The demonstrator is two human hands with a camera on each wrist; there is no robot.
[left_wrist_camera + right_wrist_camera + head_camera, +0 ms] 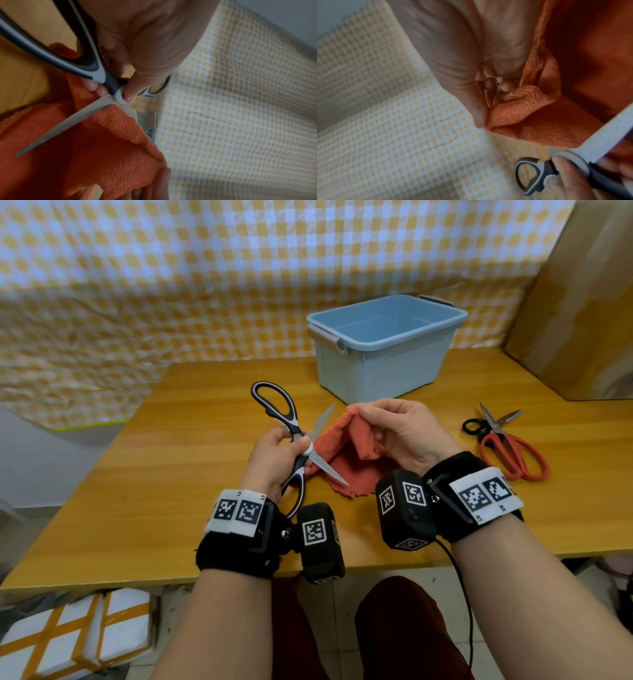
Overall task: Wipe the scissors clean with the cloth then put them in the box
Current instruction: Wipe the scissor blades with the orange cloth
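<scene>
The black-and-white scissors (294, 436) are gripped at the pivot by the left hand (274, 460), thumb (135, 86) and fingers curled round the joint where blades meet handles. Blades are spread wide: one points down-right across the cloth (346, 460), the other up toward the box (387, 347). One handle loop is raised above the hand, the other is tucked toward the wrist.

The orange cloth is pinched at its upper fold by the right hand (400, 436), thumb and fingertips closed on the fabric. The rest of the cloth hangs down to the table (191, 460); the lower blade lies over it, though actual contact cannot be confirmed from the head view. In the left wrist view the blade (68, 124) is seen flat against the fabric, so contact is probable.

The blue box sits open at the back of the table, behind both hands. A second pair, red-handled scissors (507, 446), lies on the table right of the right hand, apart from it, blades slightly open. A small black-handled pair appears to sit beneath them; detail is too fine to be sure.

A yellow-checked sheet (171, 268) is draped behind the table. A brown cardboard panel (582, 302) stands at far right.
</scene>
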